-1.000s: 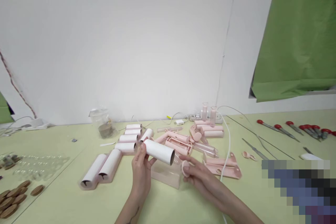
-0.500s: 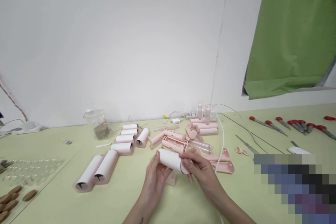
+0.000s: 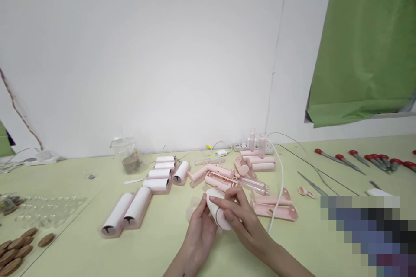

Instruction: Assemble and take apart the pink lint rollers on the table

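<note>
My left hand (image 3: 199,231) and my right hand (image 3: 243,220) together hold a white lint roll (image 3: 217,210) over the pale green table (image 3: 156,242). The roll tilts with one end toward me, and a pink round cap sits on that end under my right fingers. A clear plastic cover (image 3: 194,206) lies on the table just behind my left hand. Behind the hands lie pink roller handles and frames (image 3: 218,176). More white rolls (image 3: 128,212) lie in rows to the left.
Red-handled screwdrivers (image 3: 373,160) and metal tools lie at the right. A white cable (image 3: 280,181) runs across the table. A plastic bag with brown bits (image 3: 127,156) stands at the back. Glass vials (image 3: 48,205) and brown wooden discs (image 3: 19,246) lie at the left.
My right hand brought the pink cap onto the roll's open end. Both hands lowered the roll toward me and turned its capped end forward.
</note>
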{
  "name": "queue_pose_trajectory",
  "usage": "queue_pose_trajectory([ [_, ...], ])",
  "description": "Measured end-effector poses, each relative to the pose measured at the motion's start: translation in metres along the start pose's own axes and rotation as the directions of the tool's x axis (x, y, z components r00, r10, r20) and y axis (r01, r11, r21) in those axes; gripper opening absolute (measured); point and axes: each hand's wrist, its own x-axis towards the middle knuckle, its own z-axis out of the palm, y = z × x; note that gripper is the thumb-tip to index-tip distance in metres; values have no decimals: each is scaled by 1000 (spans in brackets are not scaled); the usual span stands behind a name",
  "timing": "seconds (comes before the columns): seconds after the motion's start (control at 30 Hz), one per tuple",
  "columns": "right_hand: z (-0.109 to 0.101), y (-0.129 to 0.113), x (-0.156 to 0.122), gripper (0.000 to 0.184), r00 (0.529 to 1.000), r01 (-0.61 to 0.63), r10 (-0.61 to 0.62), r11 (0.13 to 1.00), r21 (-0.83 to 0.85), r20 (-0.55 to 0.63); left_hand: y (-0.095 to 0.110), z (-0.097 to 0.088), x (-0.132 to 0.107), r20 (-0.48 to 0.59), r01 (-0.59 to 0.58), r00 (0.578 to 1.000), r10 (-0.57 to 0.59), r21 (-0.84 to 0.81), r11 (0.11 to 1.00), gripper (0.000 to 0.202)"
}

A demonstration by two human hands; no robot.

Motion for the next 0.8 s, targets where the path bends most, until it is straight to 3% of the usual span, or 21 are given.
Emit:
queue_pose_trajectory([
  [0.2,-1,-12,27,38,970,201,-142,922,-331,196,14,7,-2,-78,-78,994,76,-25,997,22],
  [0.43,11,6,18,33,915,391,-394,812,-434,87,11,1,0,-34,57,998,-60,-88,994,30],
  [0.57,9,8,11,41,928,371,-342,819,-437,148,5,-3,0,-11,79,997,-80,-82,993,27],
  [0.73,10,-4,13,41,931,363,-295,821,-441,217,4,-5,2,-123,23,992,-35,-99,995,18],
  [0.8,14,-10,13,40,937,339,-261,839,-427,231,8,-3,2,-132,53,989,-70,-130,990,20],
])
